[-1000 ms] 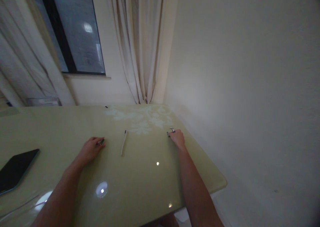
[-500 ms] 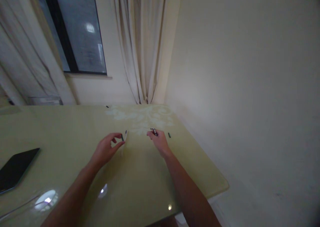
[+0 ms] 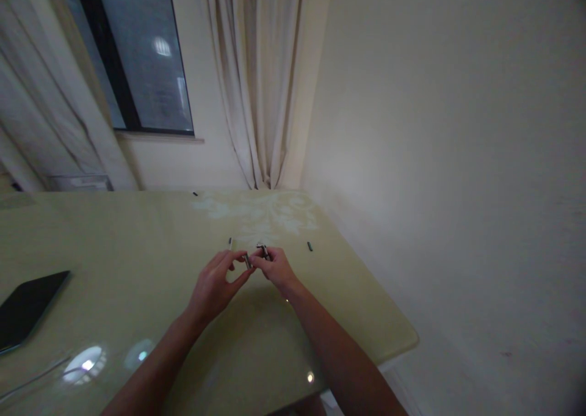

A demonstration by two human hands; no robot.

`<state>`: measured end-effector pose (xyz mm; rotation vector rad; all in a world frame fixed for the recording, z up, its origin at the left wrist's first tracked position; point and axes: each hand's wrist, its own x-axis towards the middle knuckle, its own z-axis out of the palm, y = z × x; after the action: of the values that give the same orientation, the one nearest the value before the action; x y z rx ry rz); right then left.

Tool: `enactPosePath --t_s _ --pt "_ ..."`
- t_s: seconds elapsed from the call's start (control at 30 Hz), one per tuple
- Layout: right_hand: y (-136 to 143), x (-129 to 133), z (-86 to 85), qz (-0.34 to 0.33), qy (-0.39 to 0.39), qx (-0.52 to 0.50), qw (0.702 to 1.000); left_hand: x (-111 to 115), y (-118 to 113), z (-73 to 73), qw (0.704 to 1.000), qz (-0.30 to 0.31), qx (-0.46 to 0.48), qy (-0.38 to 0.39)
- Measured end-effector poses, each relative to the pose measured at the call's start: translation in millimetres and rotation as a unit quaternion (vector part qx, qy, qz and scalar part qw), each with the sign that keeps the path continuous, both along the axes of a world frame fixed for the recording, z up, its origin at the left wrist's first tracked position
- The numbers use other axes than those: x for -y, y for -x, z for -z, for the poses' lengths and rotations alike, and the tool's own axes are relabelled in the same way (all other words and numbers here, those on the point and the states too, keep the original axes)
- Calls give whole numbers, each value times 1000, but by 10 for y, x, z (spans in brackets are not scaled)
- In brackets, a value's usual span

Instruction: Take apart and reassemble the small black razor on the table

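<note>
My left hand (image 3: 217,286) pinches a small battery-like cylinder (image 3: 248,261) upright between thumb and fingertips. Right beside it, my right hand (image 3: 277,270) is closed on a small black-and-silver object (image 3: 264,251), its kind too small to make out. The fingertips of both hands meet or nearly meet above the table. Just beyond the left hand lies a thin white piece with a dark tip (image 3: 230,243). To the right of my right hand rests a small dark greenish cylinder (image 3: 310,246).
The glossy pale-green table (image 3: 128,245) ends at a wall on the right. A dark flat tablet-like slab (image 3: 32,309) lies at the left, with a thin cable (image 3: 34,379) nearer me. One tiny dark piece (image 3: 195,193) sits at the far edge, before the curtains (image 3: 259,86).
My left hand has moved right with the cylinder, and my right hand has come left and slightly nearer me. The hands, apart before, are now together. The pieces on the table stay put.
</note>
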<state>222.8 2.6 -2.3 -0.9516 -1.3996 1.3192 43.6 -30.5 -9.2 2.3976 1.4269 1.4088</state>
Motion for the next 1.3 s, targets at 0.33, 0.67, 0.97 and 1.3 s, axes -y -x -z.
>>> enactPosePath --t_s 0.33,0.67,0.97,1.3 --pt "23 56 9 64 -104 92 988 6 13 -15 998 2 -35 48" --pt "53 126 -17 78 -140 124 979 4 -18 5 995 13 25 92" --pt "23 132 -59 79 -161 142 973 -25 -20 -101 969 18 159 190" --pt "-62 220 -214 -143 -29 -66 987 -47 87 -101 834 159 417 324"
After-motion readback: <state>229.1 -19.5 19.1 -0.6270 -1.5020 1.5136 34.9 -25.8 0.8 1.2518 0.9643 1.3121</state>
